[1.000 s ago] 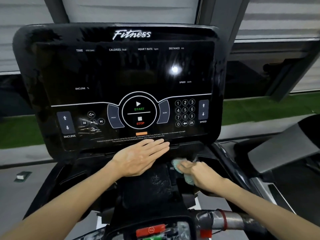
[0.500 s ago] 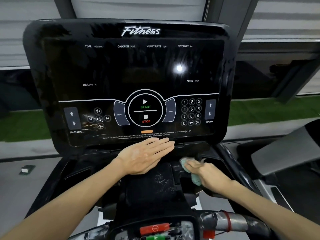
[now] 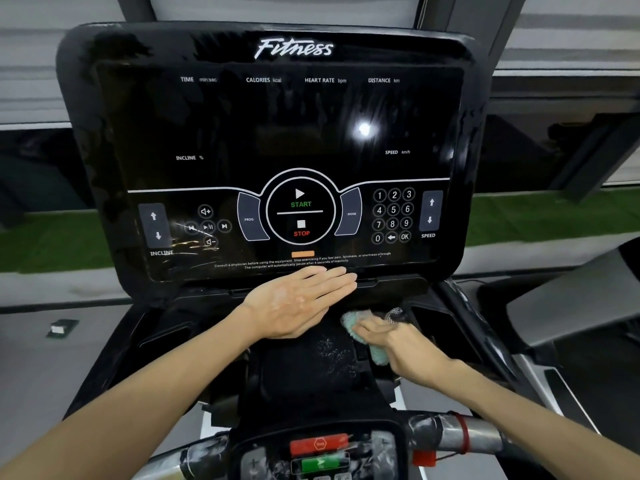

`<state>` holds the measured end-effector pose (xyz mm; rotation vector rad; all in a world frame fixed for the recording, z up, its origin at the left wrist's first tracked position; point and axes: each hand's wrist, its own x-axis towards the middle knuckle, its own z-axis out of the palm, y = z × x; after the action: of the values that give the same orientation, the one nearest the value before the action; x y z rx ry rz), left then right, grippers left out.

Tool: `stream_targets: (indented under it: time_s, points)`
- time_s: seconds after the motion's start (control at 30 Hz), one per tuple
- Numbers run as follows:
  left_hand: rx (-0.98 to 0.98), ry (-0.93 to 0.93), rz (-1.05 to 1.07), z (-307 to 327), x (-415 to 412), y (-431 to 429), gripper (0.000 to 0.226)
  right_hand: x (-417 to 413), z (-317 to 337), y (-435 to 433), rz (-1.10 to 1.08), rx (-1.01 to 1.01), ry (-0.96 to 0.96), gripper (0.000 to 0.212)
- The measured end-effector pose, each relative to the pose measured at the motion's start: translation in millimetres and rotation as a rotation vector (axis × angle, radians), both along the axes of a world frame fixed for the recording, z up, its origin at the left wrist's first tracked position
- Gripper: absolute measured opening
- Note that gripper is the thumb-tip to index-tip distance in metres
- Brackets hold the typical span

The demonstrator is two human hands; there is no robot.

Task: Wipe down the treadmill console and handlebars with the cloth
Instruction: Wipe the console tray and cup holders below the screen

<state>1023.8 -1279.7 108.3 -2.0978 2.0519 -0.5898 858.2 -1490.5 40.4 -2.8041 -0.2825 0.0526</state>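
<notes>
The black treadmill console (image 3: 242, 133) fills the upper view, its screen dark, with START and STOP in the middle. My left hand (image 3: 298, 303) lies flat with straight fingers on the ledge just under the console's lower edge. My right hand (image 3: 398, 341) grips a pale green cloth (image 3: 349, 322) and presses it onto the black tray to the right of centre. A grey handlebar (image 3: 478, 434) with a red band crosses the bottom right. Most of the cloth is hidden under my fingers.
A red stop button (image 3: 320, 443) and a green button (image 3: 320, 464) sit on the lower bar at the bottom centre. A recessed pocket (image 3: 446, 334) lies right of the cloth. Another treadmill (image 3: 571, 299) stands at the right. Grey floor and green turf lie beyond.
The view has shifted so the console sits further right in frame. My right hand with the cloth has slid slightly to the right on the tray. My left hand stays flat in place.
</notes>
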Motion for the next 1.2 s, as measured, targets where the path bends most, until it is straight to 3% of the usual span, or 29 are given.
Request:
stream_targets:
  time_s: [0.1, 0.33, 0.5, 0.73, 0.87, 0.97, 1.13, 1.2]
  points:
    - [0.001, -0.002, -0.001, -0.6, 0.2, 0.5, 0.056, -16.4, -3.5, -14.9, 0.050, 0.039, 0.035, 0.081]
    - [0.008, -0.014, -0.002, -1.0, 0.5, -0.6, 0.057, 12.9, 7.9, -8.2, -0.080, -0.053, 0.036, 0.077]
    - [0.000, -0.017, -0.010, -1.5, 0.4, 0.1, 0.057, 3.7, 5.6, 7.6, 0.085, 0.002, 0.013, 0.068]
    - [0.014, -0.010, 0.000, -0.3, 0.4, -0.9, 0.057, 26.2, 1.9, 3.9, 0.045, 0.012, 0.015, 0.065]
    - [-0.003, -0.008, 0.000, -0.2, 0.0, 0.2, 0.056, -7.0, 9.7, 12.1, 0.207, 0.037, 0.117, 0.066]
    - [-0.007, -0.018, -0.004, -1.9, 0.4, -0.3, 0.058, -5.6, 14.4, 10.0, 0.189, 0.086, 0.178, 0.064]
    - [0.010, -0.018, -0.002, -1.6, 1.2, 0.0, 0.058, 41.2, 14.4, 13.4, 0.056, -0.107, 0.087, 0.056]
    - [0.024, -0.013, 0.004, -1.7, 1.0, -0.2, 0.059, 42.4, 13.6, 22.2, 0.114, -0.129, 0.075, 0.059]
